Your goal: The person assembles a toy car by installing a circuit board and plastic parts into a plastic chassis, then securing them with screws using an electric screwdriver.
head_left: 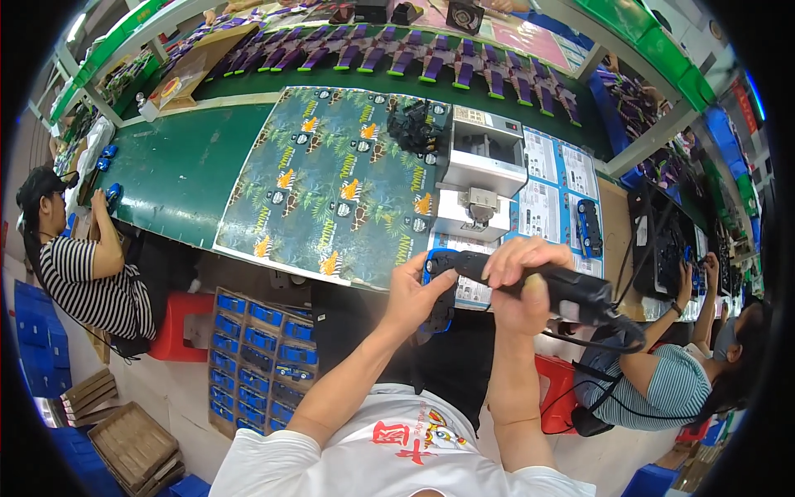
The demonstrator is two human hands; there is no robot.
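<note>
Head view, and there's a lot on this bench. Two bare hands up front: the left hand has thumb and fingers pinched around one blue toy car, black side facing up, right at the front edge of the bench. The right hand is wrapped around one corded electric screwdriver, black, nose pointing left at the car. A second blue car sits on the printed sheets over to the right. Two boxy pale machines stand behind the hands, with one heap of black parts just left of them. Two red stools, two seated co-workers in striped tops, one each side

Harder stuff: the screwdriver's bit is lost between nose and car, so can't tell if it touches. The cardboard tray below has three columns of blue cars, but its lower end runs behind the white T-shirt, so no full count. Purple parts with green tips line the back, well over a dozen, too crowded to count

Bench is green, partly covered by an animal-print sheet. Pale floor, green-edged shelving overhead
</note>
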